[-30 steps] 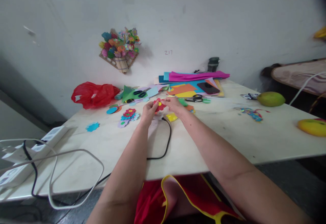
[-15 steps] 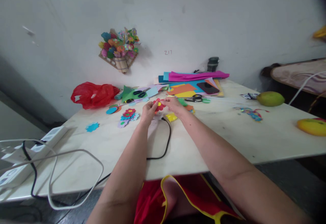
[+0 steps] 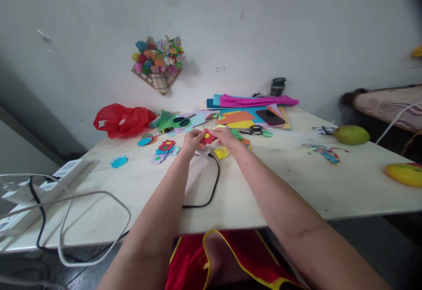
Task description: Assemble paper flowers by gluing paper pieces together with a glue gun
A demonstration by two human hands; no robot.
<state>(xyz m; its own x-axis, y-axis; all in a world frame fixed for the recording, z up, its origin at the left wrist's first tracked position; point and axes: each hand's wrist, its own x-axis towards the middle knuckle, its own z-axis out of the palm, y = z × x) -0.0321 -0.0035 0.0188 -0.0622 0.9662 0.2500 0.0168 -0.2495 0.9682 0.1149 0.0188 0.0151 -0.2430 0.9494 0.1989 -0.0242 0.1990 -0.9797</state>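
Note:
A red paper flower point(image 3: 208, 138) with a yellow centre is held up between my two hands over the middle of the table. The fingertips of my left hand point(image 3: 193, 142) pinch its left edge. On its right edge, my right hand point(image 3: 227, 138) grips it between thumb and fingers. Left of my hands lies a small pile of cut flowers point(image 3: 166, 148) in red, blue and lilac. Yellow pieces point(image 3: 221, 152) lie just below my right hand, which partly hides green and orange scraps point(image 3: 245, 141) beside it.
Scissors point(image 3: 255, 130), a phone point(image 3: 270, 117) and coloured sheets point(image 3: 235, 117) lie behind my hands. A red plastic bag point(image 3: 123, 121) sits at the back left. A black cable point(image 3: 216, 184) crosses the front; a power strip point(image 3: 66, 173) lies left, a mango point(image 3: 352, 135) right.
Both hands still hold the red flower, which is tilted slightly differently. The whole view has shifted a little; nothing on the table has visibly moved.

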